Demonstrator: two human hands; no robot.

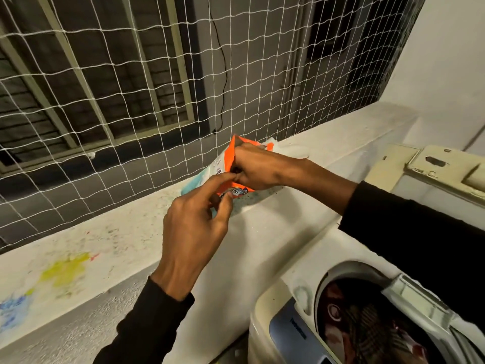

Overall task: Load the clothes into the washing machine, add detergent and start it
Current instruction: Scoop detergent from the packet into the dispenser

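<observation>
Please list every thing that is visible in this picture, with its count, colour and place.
Detergent pack: one, orange and white, on the ledge, held by both hands.
Ledge: one, white with yellow and blue stains, under the net.
Net: one, white, above the ledge across the opening.
Washing machine: one, white, bottom right, lid open.
Clothes: several, dark red and patterned, inside the drum; the count cannot be told.
Cable: one, black, hanging behind the net.
Left hand: one, black sleeve, pinching the pack's lower edge.
Right hand: one, black sleeve, fingers at the pack's open top.
</observation>
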